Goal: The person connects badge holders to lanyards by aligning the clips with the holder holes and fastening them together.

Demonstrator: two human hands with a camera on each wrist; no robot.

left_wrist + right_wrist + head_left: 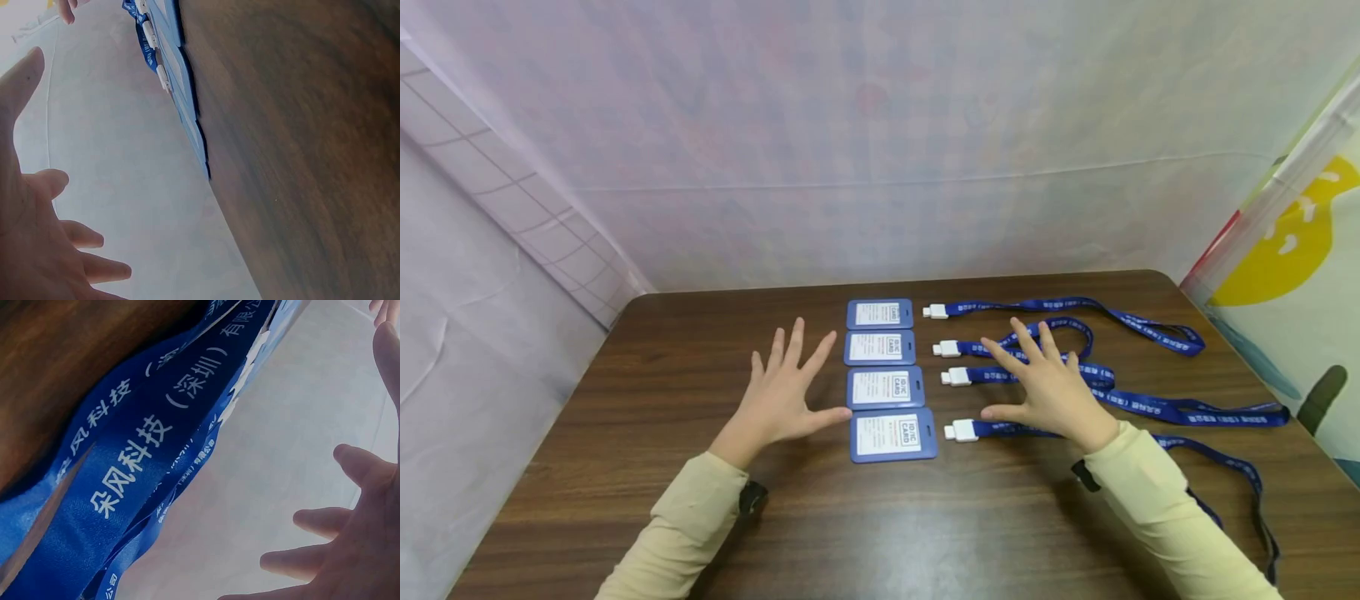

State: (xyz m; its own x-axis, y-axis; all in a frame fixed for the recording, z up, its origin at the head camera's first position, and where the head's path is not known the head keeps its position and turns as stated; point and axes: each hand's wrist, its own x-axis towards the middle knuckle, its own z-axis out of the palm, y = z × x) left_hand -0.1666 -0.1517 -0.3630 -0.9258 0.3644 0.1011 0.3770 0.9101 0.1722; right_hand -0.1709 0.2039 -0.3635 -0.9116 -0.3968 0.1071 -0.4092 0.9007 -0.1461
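Several blue badge holders [859,450] with white ID/IC card inserts lie in a column at the middle of the table. Beside them, to the right, are several blue lanyards [1150,406] with white lettering and white plastic clips [964,431]. My left hand [778,396], fingers spread, hovers just left of the badge holders, its thumb nearest the two front ones. Over the lanyards, my right hand [1051,392] is also spread and covers parts of their straps. Both wrist views show the left [37,231] and right hand [350,550] raised, holding nothing.
The brown wooden table [647,400] runs up to a pale cloth [880,125] at the back. White sheeting [460,375] hangs on the left, and a cloth with a yellow print [1281,250] on the right. One lanyard's loop [1255,479] trails toward the table's right front.
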